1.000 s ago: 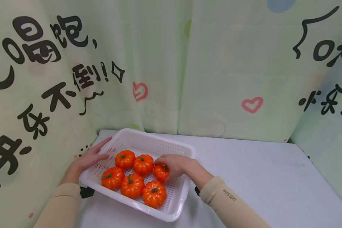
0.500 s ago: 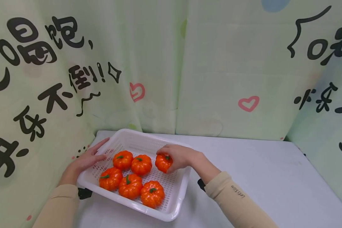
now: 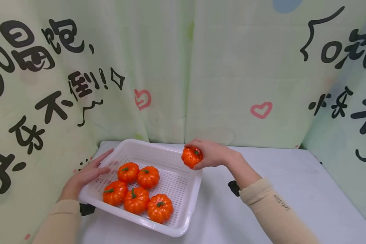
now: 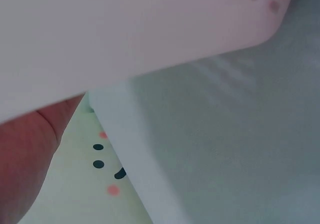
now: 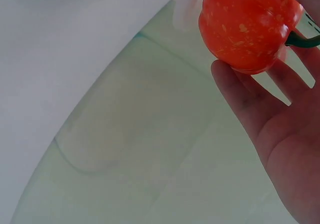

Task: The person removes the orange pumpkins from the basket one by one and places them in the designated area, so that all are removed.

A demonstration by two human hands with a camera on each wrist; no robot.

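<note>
Just lifted an orange pumpkin (image 3: 191,157) over the white basket's (image 3: 163,154) far right corner, gripped in the right hand (image 3: 215,154) — apparently unloading; resting a straight-fingered left hand (image 3: 89,173) at its left side.

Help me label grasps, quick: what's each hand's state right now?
Left hand: open, at the side of the white basket.
Right hand: closed, holding an orange pumpkin.
</note>
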